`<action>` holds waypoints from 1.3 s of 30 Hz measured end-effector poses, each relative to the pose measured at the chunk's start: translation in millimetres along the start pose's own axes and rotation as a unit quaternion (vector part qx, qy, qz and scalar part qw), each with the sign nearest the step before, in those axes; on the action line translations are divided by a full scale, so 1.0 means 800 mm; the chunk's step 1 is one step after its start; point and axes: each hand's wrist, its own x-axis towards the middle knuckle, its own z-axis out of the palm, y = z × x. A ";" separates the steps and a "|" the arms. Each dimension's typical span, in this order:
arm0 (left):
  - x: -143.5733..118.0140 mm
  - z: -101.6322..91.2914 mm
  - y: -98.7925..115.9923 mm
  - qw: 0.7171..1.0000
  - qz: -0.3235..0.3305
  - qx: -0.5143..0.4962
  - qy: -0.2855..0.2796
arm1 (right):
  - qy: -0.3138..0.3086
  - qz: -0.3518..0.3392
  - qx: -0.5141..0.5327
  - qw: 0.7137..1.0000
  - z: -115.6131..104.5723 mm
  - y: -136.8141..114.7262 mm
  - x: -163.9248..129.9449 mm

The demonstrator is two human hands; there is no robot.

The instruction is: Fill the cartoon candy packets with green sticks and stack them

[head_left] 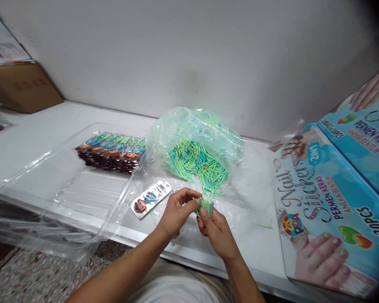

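From the head camera, both hands meet over the near edge of the white table (34, 139). The right hand (219, 231) grips a small bunch of sticks (206, 205), green and blue, standing up out of its closed fingers. The left hand (177, 210) has its fingertips pinched on the top of that same bunch, thumb against forefinger. Just behind the hands lies an open plastic bag (192, 126) holding a heap of loose sticks (197, 166). A single packet (150, 196) lies just left of the left hand, a stack of packets (112, 152) farther back on a clear sheet (50, 185). Printed boxes (328, 206) sit to the right.
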 end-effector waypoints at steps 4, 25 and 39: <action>0.001 0.003 -0.002 1.000 0.002 -0.002 0.011 | -0.002 0.002 0.008 1.000 0.001 0.000 -0.001; 0.001 -0.003 0.000 0.999 -0.007 0.014 -0.051 | -0.026 -0.002 0.015 1.000 0.002 -0.002 -0.004; 0.003 -0.001 0.001 0.997 -0.030 0.000 -0.072 | -0.040 -0.010 0.011 0.999 0.005 -0.002 -0.005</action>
